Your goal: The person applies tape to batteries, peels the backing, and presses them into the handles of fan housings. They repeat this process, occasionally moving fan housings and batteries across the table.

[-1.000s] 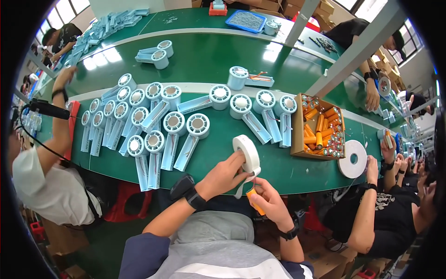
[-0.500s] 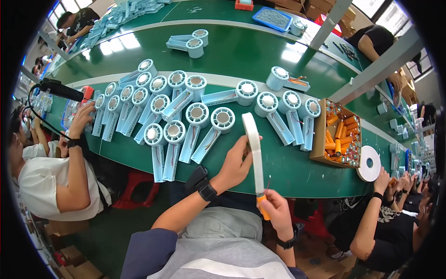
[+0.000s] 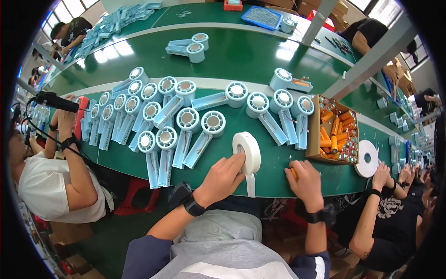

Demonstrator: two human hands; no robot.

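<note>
My left hand point(image 3: 220, 179) grips a roll of white tape point(image 3: 251, 154), its fingers at the roll's core. A loose strip of tape point(image 3: 251, 186) hangs from the roll over the table's front edge. To the right, my right hand point(image 3: 304, 182) is closed on an orange battery cell point(image 3: 294, 173), mostly hidden by the fingers, low over the green table point(image 3: 274, 169). Left of the roll lie several light-blue fan housings point(image 3: 213, 122) with round heads and long open handles. More such housings point(image 3: 258, 104) lie beyond my right hand.
An open cardboard box point(image 3: 314, 135) of orange cells stands right of my right hand, with a flat white roll point(image 3: 367, 159) beside it. Co-workers sit close on both sides. A grey metal post point(image 3: 367, 60) rises at the right; a black tool point(image 3: 58, 101) juts in at the left.
The tape stretched between the roll and the orange cell has come away, and its end now dangles. My right hand has moved right and farther over the table with the cell.
</note>
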